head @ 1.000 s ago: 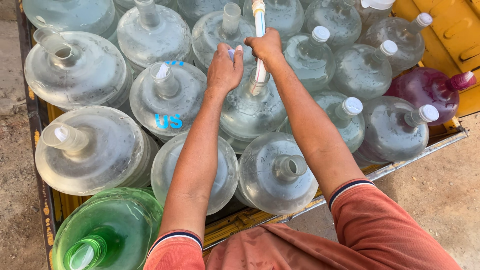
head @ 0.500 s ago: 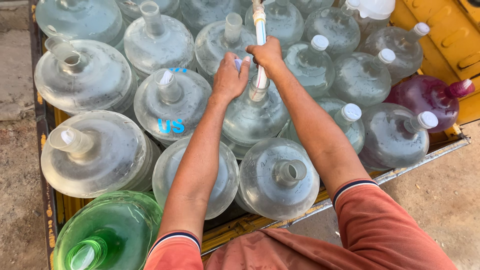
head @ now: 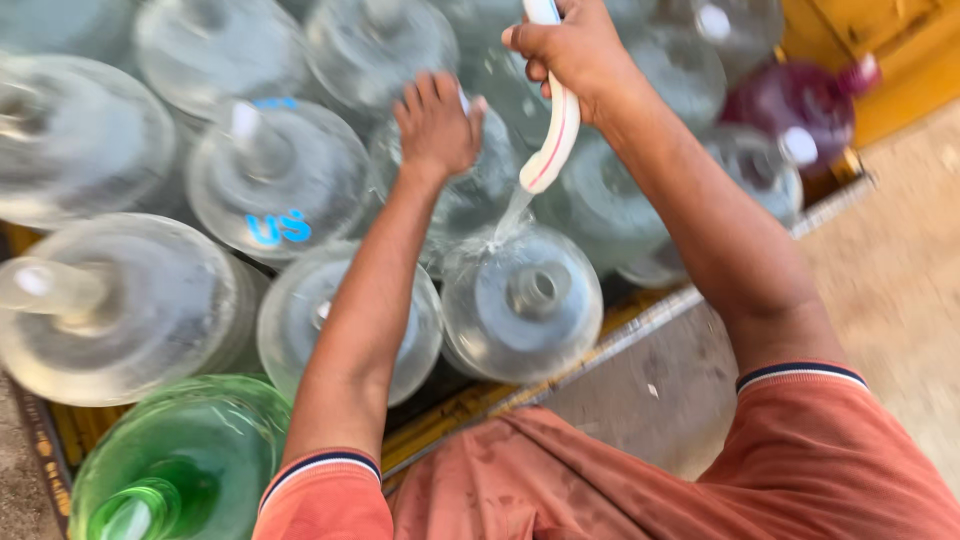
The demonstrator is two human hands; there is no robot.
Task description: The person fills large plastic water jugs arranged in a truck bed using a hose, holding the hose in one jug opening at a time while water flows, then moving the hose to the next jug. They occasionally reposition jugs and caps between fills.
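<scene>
- The right hand is closed around a white hose, nozzle lifted clear of the bottle necks and spilling water onto the clear water jug just below.
- The left hand, fingers spread and holding nothing, rests on the jug behind it.
- Judging by this, filling is under way; the green jug, nearer the person, stands uncapped.

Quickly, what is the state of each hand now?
Left hand: open, resting on a clear water jug.
Right hand: closed around the white hose.
</scene>
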